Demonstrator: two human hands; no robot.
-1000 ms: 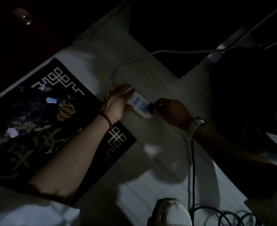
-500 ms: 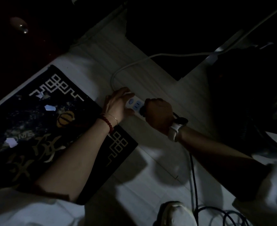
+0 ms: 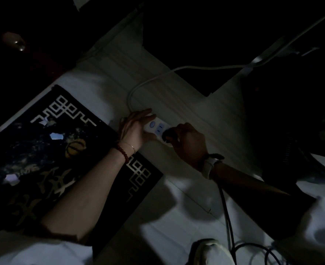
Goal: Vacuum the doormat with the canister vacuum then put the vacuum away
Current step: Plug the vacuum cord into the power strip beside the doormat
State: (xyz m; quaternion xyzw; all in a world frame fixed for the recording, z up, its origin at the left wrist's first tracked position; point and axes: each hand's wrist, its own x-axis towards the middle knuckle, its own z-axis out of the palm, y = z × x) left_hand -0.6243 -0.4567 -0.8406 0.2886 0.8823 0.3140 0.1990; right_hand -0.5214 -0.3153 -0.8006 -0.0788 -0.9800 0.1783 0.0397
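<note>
Dim frame. I'm steadying the white plastic power strip [image 3: 156, 128] on the pale wood-grain floor [image 3: 199, 115] with my left hand [image 3: 134, 129]; its fingers are lying fairly flat over the cable end of the strip and pressing it down. My right hand [image 3: 189, 142] is gripping the black round plug [image 3: 169, 135], fingers curled tight around it, right at the outlet at the strip's near end. I can't tell whether the prongs are fully seated; the hand is hiding the joint. The black vacuum cord [image 3: 227, 213] is running from under my right wrist down to loose coils at the bottom edge.

The black doormat with gold fret border and gold characters [image 3: 48, 159] is lying just left of the strip, under my left forearm, with pale paper scraps [image 3: 56, 136] on it, so vacuuming isn't started yet by my read. The canister vacuum itself I can't make out; the right side is too dark.

To do this well: I'm wanting the plug square to the socket, pushing straight along the prongs, left hand bracing so the strip isn't sliding, fingertips clear of the metal, cord slack kept off the mat.
</note>
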